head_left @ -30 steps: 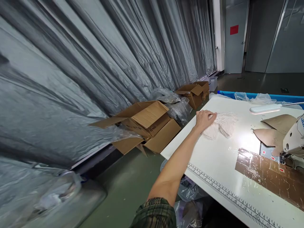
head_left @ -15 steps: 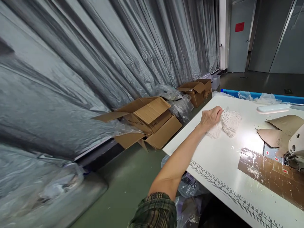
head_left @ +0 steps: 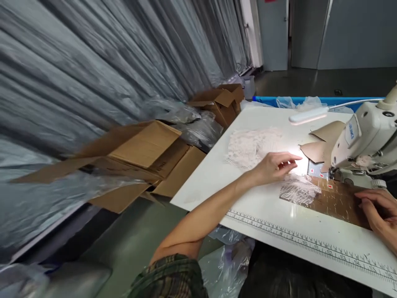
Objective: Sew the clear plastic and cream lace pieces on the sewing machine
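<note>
My left hand (head_left: 275,167) hovers by the sewing machine, fingers stretched out and thumb apart, with nothing visibly gripped. Just below it, a small piece of white lace (head_left: 299,189) lies partly over the brown plate (head_left: 336,203) on the machine bed. Farther back on the white table, a larger white lace piece (head_left: 245,147) is spread out. My right hand (head_left: 380,211) rests at the right end of the brown plate, its fingers loosely bent and thumb apart, holding nothing I can see. The sewing machine head (head_left: 356,136) stands between and behind both hands.
The white table (head_left: 201,194) carries a printed ruler (head_left: 288,240) along its front edge. Brown paper patterns (head_left: 321,151) and a white lamp (head_left: 308,116) lie behind the needle area. Opened cardboard boxes (head_left: 139,145) and plastic bags (head_left: 200,130) sit on the floor at left.
My left hand has let go of the bunched lace and moved right towards the machine. The lace now lies spread out. The view has turned right, bringing in my right hand.
</note>
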`<state>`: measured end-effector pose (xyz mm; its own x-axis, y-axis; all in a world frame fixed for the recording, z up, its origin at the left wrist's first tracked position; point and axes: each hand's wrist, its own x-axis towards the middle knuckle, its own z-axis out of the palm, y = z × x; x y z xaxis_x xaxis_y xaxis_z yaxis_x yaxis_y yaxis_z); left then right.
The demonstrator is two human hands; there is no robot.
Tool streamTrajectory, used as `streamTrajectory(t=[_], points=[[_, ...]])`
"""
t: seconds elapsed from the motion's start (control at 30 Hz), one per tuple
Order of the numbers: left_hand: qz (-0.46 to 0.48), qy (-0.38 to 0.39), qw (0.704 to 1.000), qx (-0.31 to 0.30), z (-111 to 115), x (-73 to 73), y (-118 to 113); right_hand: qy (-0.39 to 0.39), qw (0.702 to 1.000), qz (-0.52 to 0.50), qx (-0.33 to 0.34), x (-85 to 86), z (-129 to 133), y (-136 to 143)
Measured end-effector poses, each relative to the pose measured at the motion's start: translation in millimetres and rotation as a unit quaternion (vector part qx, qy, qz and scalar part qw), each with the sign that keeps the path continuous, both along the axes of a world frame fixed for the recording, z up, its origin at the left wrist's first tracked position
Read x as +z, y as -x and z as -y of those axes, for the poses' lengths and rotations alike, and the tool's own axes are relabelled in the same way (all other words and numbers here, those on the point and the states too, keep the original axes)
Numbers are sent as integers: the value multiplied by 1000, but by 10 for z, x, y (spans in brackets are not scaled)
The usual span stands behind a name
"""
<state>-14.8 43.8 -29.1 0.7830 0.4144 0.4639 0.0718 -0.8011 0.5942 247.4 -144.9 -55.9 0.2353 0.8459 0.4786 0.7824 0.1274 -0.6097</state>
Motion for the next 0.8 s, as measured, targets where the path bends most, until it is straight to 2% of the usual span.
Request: streamTrajectory(t=[0.07,0.13,0.23,0.33,0.4,0.47,0.53,0.63,0.73,0.8], points=[[44,-82,996,8,-96,-26,-11,-23,999,25,26,30,-7,31],[65,-123,990,21,-186,48,36,-40,997,51,50,50,-3,62],[74,-143,982,99,-251,287,222,-31,989,100,102,81,-20,127],[-17,-111,985,130,-222,468,493,9,978,136,159,85,-139,226],[-135,-65,981,120,-176,465,668,18,970,144,195,58,-284,312],[-238,-32,963,122,-136,372,801,4,961,157,226,20,-446,402],[-279,-20,950,142,-121,251,883,-17,954,172,244,2,-574,476],[-253,2,953,167,-173,170,925,-4,951,145,272,53,-617,514],[-209,10,957,203,-346,258,903,59,949,63,303,147,-487,458],[-179,-17,949,261,-515,352,853,108,943,8,315,180,-367,390]])
